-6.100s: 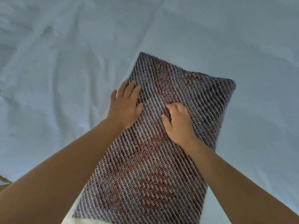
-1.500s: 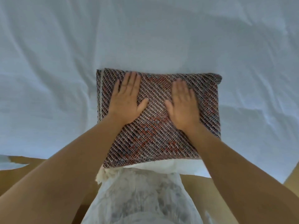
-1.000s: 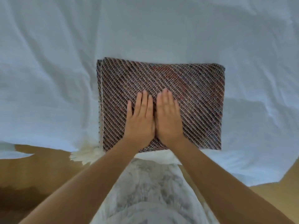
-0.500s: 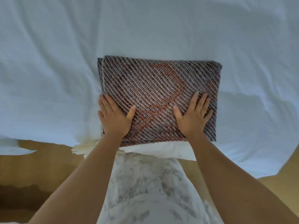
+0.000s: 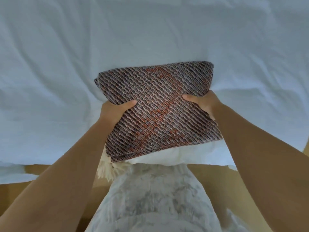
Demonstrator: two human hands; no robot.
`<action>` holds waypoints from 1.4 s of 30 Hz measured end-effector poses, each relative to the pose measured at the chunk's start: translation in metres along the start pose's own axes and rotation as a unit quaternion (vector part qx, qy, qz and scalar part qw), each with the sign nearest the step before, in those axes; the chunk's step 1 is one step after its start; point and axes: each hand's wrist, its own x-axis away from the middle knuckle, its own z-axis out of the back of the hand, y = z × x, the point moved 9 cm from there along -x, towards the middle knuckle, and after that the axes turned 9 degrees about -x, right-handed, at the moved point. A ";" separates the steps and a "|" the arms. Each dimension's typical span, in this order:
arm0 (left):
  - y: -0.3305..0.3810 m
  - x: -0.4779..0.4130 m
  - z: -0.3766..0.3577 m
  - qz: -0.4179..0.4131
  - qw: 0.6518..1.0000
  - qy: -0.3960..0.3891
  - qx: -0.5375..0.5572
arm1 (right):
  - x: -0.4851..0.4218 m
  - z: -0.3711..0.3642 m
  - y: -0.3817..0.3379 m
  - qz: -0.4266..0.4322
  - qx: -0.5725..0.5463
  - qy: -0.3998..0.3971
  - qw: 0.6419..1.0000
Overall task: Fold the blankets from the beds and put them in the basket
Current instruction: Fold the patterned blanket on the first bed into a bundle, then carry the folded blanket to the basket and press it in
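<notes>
Left hand (image 5: 115,111) clamps the left side of the folded woven blanket (image 5: 157,114), a thick pad of dark grey and pale diagonal ribbing with rust-orange patches. The thumb lies flat across the top face and the fingers are curled out of sight underneath. Right hand (image 5: 203,102) mirrors it on the right side: thumb on top pointing inward, fingers hidden below the cloth. So both hands are gripping, one to each side, thumbs aimed at each other across the pattern. The blanket sits between them, tilted, its near edge raised toward the camera and its far edge low over the wrinkled white bed sheet (image 5: 150,30). Whether that far edge touches the sheet, I cannot tell. A shadow lies on the sheet just by the blanket's left and far sides. From the blanket's near left corner a cream tasselled fringe (image 5: 106,169) hangs down past the edge of the bed. Below the blanket, the person's white, grey-marbled garment (image 5: 155,198) fills the lower middle of the view, and tan floor (image 5: 15,191) shows at either side, beyond both bare forearms.
</notes>
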 end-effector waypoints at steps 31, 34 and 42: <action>0.182 0.462 -0.476 -0.307 0.831 -0.387 -0.255 | 0.321 0.493 0.359 0.050 -0.543 0.282 0.789; 0.179 0.512 -0.539 -0.336 0.778 -0.433 -0.308 | 0.352 0.522 0.410 0.038 -0.578 0.332 0.745; 0.156 0.642 -0.713 -0.383 0.654 -0.504 -0.414 | 0.418 0.592 0.525 0.002 -0.646 0.461 0.609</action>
